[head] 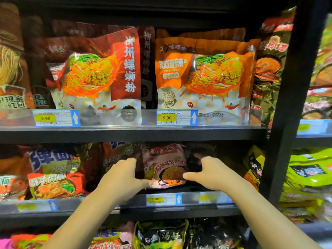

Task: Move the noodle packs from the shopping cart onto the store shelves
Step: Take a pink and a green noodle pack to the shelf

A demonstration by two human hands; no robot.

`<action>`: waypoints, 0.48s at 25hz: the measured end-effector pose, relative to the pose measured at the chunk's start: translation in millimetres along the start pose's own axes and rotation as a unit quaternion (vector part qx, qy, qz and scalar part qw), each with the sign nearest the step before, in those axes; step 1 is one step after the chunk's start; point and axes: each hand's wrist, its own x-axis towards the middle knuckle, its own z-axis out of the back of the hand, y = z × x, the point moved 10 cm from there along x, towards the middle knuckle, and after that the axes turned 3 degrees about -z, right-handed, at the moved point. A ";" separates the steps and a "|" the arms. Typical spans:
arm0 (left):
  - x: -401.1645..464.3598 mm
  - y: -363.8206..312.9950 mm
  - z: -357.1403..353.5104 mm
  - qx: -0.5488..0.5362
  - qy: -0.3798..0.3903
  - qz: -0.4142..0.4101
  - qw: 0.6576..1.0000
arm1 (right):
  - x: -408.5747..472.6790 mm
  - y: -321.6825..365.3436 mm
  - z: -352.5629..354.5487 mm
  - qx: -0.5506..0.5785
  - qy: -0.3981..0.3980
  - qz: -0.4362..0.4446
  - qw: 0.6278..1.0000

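Note:
A pink noodle pack (166,165) stands upright in a dark gap on the middle shelf (136,211). My left hand (122,175) holds its left edge, thumb on the lower front corner and fingers reaching behind. My right hand (206,172) holds its right edge the same way, thumb touching the lower front. The shopping cart is out of view.
Red-and-orange noodle packs (52,177) fill the shelf left of the gap, a yellow-black pack (254,166) sits to the right. Large red bags (100,72) and orange bags (206,74) line the upper shelf. A black upright post (291,97) divides the shelving. More packs lie below.

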 end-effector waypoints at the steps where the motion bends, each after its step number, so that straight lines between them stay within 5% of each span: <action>1: -3.0 -3.6 2.0 0.011 -0.002 -0.029 1.000 | -11.7 0.6 3.9 -0.004 -0.011 0.003 1.000; 12: -55.8 -103.6 -59.3 0.017 0.139 -0.315 0.939 | -151.4 -70.6 10.8 -0.002 -0.067 -0.127 0.990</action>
